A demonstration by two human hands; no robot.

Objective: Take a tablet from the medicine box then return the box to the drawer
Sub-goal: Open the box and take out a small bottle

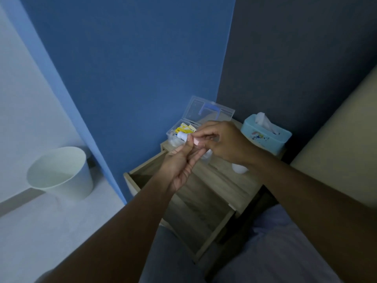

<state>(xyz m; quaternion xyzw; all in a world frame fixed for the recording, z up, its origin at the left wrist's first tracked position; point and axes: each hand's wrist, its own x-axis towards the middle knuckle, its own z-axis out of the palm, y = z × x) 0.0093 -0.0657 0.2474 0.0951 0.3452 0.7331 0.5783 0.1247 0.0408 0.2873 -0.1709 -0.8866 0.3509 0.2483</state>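
Note:
A clear plastic medicine box [173, 134] stands on the back left of the wooden nightstand with its lid [212, 109] swung up; yellow packets and a small white bottle [182, 135] show inside. My left hand [181, 166] and my right hand [222, 139] meet just in front of the box, above the pulled-out drawer [195, 211]. Both pinch a small pink tablet strip [196, 141] between thumb and fingers. Whether a tablet is loose is hidden by my fingers.
A teal tissue box [265, 133] sits at the nightstand's back right. A white rounded object [238, 169] lies on the nightstand [222, 174] under my right wrist. A white bin [61, 172] stands on the floor to the left. A bed edge lies to the right.

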